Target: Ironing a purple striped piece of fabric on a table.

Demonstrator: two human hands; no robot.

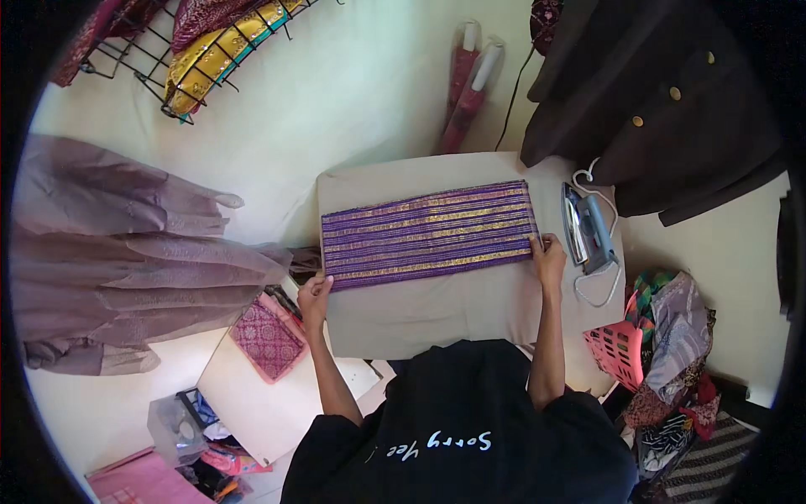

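Observation:
A folded purple cloth with gold stripes (428, 233) lies as a long rectangle on the beige-covered ironing table (415, 321). My left hand (315, 299) pinches its near left corner between thumb and fingers. At the opposite end, my right hand (549, 258) grips the right edge close to the near corner. The cloth looks flat and spans the gap between both hands. Just right of my right hand, an electric iron (589, 227) with a blue-grey body rests on the table, its pale cord looped around it.
Dark garments with gold buttons (674, 126) hang at the right. Sheer mauve fabric (138, 271) hangs at the left. A pink basket (617, 353) heaped with clothes stands right of the table. A folded magenta patterned cloth (271, 337) lies on a white surface (277, 403) at the left.

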